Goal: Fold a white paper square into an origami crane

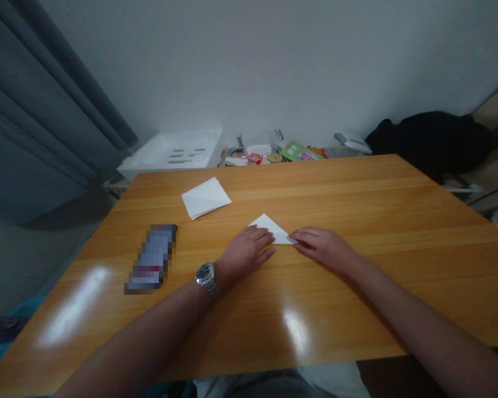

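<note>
A white sheet of paper (279,232), folded into a triangle, lies on the wooden table between my hands, its peak pointing away from me. My left hand (249,247) rests flat over the paper's left part, fingers stretched out, and covers that corner. At the right corner, my right hand (321,246) pinches the paper's tip between thumb and fingers. A wristwatch (206,276) with a metal band is on my left wrist.
A small stack of white paper (206,198) lies beyond my left hand. A phone (152,258), its screen blurred, is at the left. Behind the table (398,221) stand a white plastic tray (178,149), a green booklet (301,152) and a black cloth (435,141).
</note>
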`<state>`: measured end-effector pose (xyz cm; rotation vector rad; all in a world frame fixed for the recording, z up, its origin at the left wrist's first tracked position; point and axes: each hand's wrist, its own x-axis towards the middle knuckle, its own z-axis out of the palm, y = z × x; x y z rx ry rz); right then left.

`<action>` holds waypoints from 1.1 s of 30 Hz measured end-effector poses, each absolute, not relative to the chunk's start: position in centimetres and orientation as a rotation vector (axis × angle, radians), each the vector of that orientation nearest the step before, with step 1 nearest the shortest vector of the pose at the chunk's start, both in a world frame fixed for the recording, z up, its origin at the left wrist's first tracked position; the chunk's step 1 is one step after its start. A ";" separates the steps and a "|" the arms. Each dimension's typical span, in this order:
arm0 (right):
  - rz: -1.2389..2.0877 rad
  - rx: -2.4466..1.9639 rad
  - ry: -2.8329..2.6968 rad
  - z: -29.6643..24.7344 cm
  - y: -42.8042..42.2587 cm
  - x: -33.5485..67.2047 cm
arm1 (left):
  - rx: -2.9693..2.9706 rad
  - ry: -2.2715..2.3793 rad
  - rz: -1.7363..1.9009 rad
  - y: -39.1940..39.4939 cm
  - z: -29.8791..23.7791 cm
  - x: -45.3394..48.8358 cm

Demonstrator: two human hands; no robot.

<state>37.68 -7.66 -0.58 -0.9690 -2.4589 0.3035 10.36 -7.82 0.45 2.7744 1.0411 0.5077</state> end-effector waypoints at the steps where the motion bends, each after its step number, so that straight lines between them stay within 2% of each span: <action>1: 0.273 -0.965 -2.459 -0.6 -7.7 37.7 | 2.773 1.039 0.511 -7.8 0.5 10.4; 10: 0.044 -0.857 -2.413 0.7 -8.9 37.5 | 2.781 1.102 0.570 -7.9 0.7 10.4; 19: 0.486 -0.977 -2.181 1.1 -8.7 36.5 | 2.718 1.175 0.800 -8.3 1.3 10.5; 27: 0.704 -0.968 -2.103 1.0 -8.4 35.9 | 2.455 1.036 0.986 -9.0 1.5 11.2; 33: 0.801 -1.153 -2.020 0.9 -8.4 36.3 | 2.383 1.091 1.063 -9.1 1.5 11.3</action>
